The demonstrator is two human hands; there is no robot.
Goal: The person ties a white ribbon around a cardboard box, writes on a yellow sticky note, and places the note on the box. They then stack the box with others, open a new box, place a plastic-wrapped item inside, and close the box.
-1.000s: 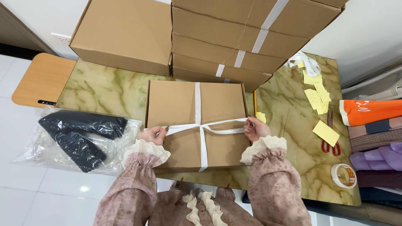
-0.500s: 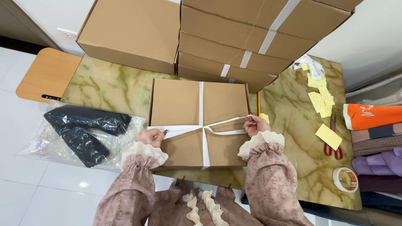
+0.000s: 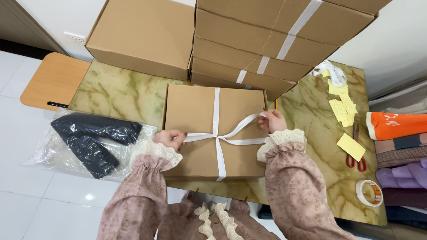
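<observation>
Tying white ribbon (image 3: 216,133) around the flat cardboard box (image 3: 195,111), which lies at the front middle of the marbled table (image 3: 120,93). Ribbon already crosses over the lid, knot point near centre. Left hand (image 3: 170,138) is closed, pinching the left ribbon end at the box's left edge. Right hand (image 3: 272,120) is closed too, fingers gripping the other end and pulling it up and right; that strand looks taut. Judging from this: knot-tightening stage, bow not formed yet. Next move likely needs even tension on both ends so the crossing stays centred, then loops.

Stack of taped boxes (image 3: 267,49) just behind. Bagged dark garment (image 3: 91,140) to the left; scissors (image 3: 356,153), yellow notes (image 3: 342,106) and tape roll (image 3: 369,192) to the right.
</observation>
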